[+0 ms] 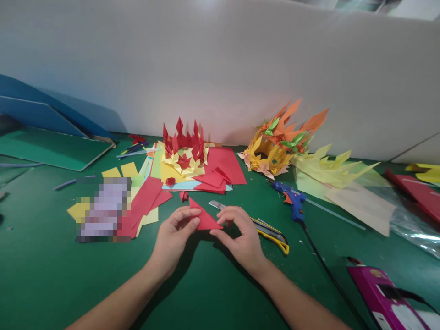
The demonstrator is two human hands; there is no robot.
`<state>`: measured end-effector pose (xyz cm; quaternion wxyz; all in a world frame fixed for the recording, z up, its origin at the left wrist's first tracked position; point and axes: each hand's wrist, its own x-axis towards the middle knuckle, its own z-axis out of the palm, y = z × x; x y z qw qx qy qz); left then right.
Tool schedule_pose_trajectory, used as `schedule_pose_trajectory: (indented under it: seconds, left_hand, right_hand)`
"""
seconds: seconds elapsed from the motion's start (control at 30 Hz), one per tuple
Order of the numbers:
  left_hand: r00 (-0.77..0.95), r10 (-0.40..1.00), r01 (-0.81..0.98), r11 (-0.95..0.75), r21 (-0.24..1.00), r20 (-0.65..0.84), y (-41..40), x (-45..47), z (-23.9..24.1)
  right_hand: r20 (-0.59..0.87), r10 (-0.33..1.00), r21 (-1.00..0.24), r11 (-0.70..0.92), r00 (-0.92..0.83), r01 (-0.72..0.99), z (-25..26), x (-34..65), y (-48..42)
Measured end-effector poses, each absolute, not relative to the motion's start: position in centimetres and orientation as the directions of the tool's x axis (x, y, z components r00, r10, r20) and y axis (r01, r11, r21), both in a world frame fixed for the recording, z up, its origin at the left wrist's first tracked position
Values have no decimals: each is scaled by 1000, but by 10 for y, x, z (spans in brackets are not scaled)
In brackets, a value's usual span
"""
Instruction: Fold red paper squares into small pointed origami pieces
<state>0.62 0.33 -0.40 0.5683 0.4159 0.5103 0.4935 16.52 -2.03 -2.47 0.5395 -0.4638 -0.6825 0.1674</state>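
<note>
A small red paper triangle (205, 219) is held up just above the green table. My left hand (177, 231) pinches its left side between thumb and fingers. At the triangle's right corner, the thumb and fingertips of my right hand (240, 238) are closed on the paper. Behind my right hand lies a utility knife (271, 233) with a yellow handle, its blade showing to the left of the fingers. Beyond the triangle sit a small folded red paper piece (184, 196) and a red paper rose (170, 182).
A red and yellow paper crown (185, 149) stands on stacked paper at the back; yellow and orange crowns (271, 156) are to its right. A blue glue gun (292, 197) trails its cord toward a magenta power strip (385, 293). Red strips (146, 199) and a blurred phone-like object (105, 208) lie left.
</note>
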Motion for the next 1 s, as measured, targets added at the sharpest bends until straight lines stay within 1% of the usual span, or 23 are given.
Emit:
schedule_pose_trajectory:
  seconds: [0.1,0.33,0.5,0.63,0.77,1.0]
  left_hand:
    - [3,982,-148,188,971,-189,3,7,-4]
    - [18,977,-145,215,966,-215,3,7,-4]
    - [42,977,-121,214,969,-211,2,6,-3]
    - [45,987,-69,155,986,-152,2,6,-5]
    - [74,995,-13,73,997,-72,3,8,-9]
    - [95,995,5,-29,1000,29,4,9,-15]
  right_hand:
    - [559,829,-752,498,19,431,-26,166,-19]
    - [511,859,-763,470,-31,443,-29,169,-17]
    - [559,826,-720,530,-78,448,-27,169,-19]
    - [595,798,-688,567,-95,452,-27,167,-19]
    - [609,788,-682,579,-92,447,-27,165,-19]
    - [599,796,-689,568,-87,451,-26,163,-20]
